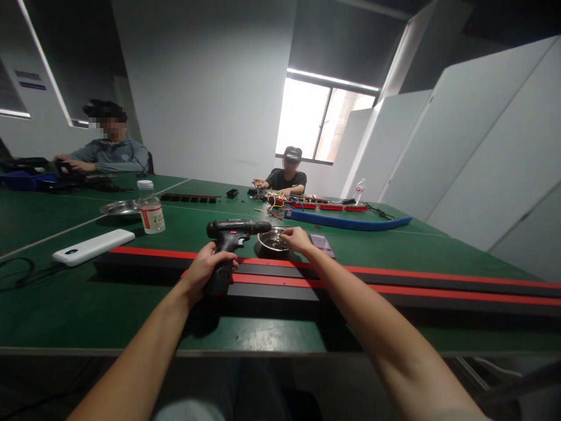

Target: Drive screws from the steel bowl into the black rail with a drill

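Observation:
My left hand (210,266) is wrapped round the grip of a black cordless drill (230,234), whose chuck and thin bit point right. At the rim of a small metal bowl (275,248) is my right hand (295,238), its fingertips pinched together close to the tip of the bit. Small dark pieces, probably screws, lie in the bowl. Whatever the right fingertips hold, if anything, is too small to make out. Beneath both arms run two long black bars with red tops (280,282), side by side across the green table (263,336).
A white power bank (94,247) with a cable, a bottle (151,209) and a metal dish (119,208) stand left. A phone (322,245) lies beyond my right wrist. Farther back are a blue strip (346,221), coloured wires (277,202) and two seated people (289,178).

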Tool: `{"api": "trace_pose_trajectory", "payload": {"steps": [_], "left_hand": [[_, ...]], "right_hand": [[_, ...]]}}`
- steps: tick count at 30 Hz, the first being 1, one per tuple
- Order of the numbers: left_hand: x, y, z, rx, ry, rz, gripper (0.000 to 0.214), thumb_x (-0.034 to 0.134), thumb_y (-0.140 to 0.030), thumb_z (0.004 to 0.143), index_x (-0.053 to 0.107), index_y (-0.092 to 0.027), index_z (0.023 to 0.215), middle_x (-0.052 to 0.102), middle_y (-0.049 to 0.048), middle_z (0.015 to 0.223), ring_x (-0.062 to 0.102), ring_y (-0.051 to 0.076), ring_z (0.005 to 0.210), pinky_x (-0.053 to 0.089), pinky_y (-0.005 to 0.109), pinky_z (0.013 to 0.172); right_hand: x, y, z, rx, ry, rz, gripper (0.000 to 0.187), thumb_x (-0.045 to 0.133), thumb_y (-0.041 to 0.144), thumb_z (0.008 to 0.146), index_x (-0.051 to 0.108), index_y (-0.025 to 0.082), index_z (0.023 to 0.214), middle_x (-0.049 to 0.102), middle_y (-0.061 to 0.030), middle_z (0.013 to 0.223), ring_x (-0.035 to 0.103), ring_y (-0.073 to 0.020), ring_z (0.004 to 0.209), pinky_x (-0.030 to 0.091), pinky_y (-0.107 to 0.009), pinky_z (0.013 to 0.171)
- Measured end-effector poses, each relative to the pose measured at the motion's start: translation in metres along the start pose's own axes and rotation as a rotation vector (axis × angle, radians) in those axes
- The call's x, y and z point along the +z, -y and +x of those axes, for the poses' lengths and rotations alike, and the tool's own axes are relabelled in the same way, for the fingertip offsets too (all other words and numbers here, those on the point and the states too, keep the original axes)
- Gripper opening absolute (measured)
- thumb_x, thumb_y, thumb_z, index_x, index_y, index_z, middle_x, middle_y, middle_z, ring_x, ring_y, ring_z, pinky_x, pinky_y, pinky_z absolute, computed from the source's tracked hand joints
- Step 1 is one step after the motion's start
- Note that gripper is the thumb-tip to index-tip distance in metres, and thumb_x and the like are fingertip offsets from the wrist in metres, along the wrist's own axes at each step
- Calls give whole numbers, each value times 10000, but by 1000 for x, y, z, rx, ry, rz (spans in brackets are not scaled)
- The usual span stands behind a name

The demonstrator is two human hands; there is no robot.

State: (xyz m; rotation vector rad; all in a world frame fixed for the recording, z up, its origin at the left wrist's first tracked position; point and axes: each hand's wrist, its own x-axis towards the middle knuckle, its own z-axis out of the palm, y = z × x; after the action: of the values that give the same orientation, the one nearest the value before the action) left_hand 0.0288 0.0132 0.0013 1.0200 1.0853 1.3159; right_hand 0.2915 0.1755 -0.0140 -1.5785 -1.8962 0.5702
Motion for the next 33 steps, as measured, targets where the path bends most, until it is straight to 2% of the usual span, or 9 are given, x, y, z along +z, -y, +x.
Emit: {"api": "trace_pose_trajectory", "payload": {"steps": [5,10,13,16,21,28,33], "left_hand": [[-3,3,3,4,-11,15,345,786,-236,709,523,-162,918,729,74,743,670,162,583,548,246,495],[-4,4,4,20,22,53,358,790,-252,725,546,-149,967,735,83,764,680,168,600,544,241,497],[-3,3,3,4,28,60,384,799,-251,715,550,-149,989,736,85,760,688,179,604,554,254,501],[-1,1,1,-13,11,76,399,809,-246,702,551,-149,990,738,87,755,684,178,579,546,248,473],[-2,0,1,-12,10,78,417,829,-253,689,560,-149,991,743,93,764,694,191,561,540,246,449],[-6,3,2,-37,40,81,428,827,-256,708,566,-154,1032,747,99,801,708,196,600,557,253,478],[-4,1,0,-44,45,89,427,826,-243,709,564,-153,1035,740,90,787,700,185,592,549,240,474]], "right_hand": [[-8,-3,-16,41,41,320,303,613,378,909,657,166,697,642,-33,681,532,-136,615,383,-253,583],[-13,-10,-29,133,74,678,148,636,327,867,647,185,826,659,-19,787,528,-113,646,318,-217,525],[-15,-18,-29,192,107,825,109,646,300,852,650,205,906,701,-29,898,602,-126,753,365,-203,560],[-16,-23,-27,230,136,872,127,649,310,866,660,218,953,725,-49,1002,644,-145,854,416,-201,605],[-19,-23,-29,262,153,923,125,621,325,920,668,228,982,723,-61,1078,648,-147,879,416,-193,563],[-24,-18,-34,312,151,1039,116,604,298,929,664,199,921,696,-53,856,606,-131,714,419,-201,535],[-24,-16,-35,300,162,986,130,587,295,939,658,193,901,689,-62,850,596,-132,695,420,-194,523]]}}
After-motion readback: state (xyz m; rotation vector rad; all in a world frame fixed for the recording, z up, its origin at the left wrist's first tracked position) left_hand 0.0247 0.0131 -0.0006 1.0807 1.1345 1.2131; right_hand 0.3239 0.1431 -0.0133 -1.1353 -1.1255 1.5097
